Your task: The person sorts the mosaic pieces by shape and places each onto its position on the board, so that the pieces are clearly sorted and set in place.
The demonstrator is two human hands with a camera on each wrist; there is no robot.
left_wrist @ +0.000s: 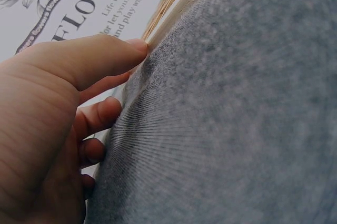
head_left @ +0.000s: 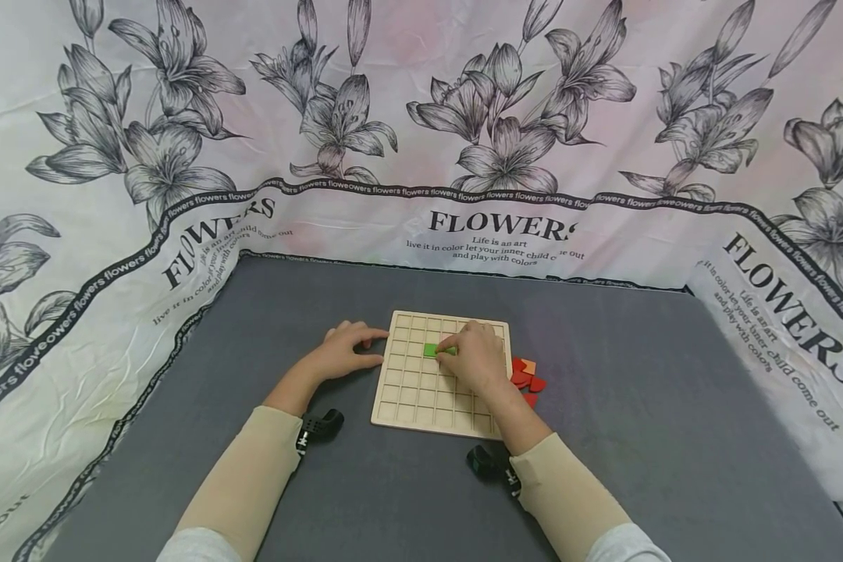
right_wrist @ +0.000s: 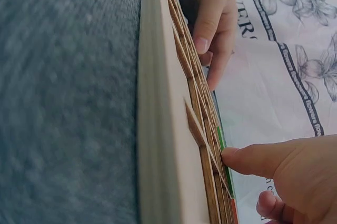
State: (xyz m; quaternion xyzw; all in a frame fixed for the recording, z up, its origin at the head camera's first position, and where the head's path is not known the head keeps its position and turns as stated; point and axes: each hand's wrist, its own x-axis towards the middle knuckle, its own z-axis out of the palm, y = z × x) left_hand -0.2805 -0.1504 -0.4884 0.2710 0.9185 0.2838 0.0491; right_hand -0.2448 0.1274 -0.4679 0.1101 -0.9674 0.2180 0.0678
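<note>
A square wooden grid board [head_left: 409,396] lies on the grey cloth. Near its middle sits a green tile [head_left: 430,350], partly covered by my right hand [head_left: 479,361]. The thumb and a finger of that hand pinch the green at the board's surface; in the right wrist view the thumb touches the green strip [right_wrist: 228,174], its far side hidden. My left hand [head_left: 340,350] rests at the board's left edge, thumb and index finger extended to it. The left wrist view shows this thumb [left_wrist: 105,58] against the board's side.
Several red pieces [head_left: 537,385] and an orange piece [head_left: 529,366] lie in a loose heap at the board's right edge, partly behind my right hand. Grey cloth [head_left: 639,414] covers the table. Behind it hangs a flower-printed sheet [head_left: 365,222].
</note>
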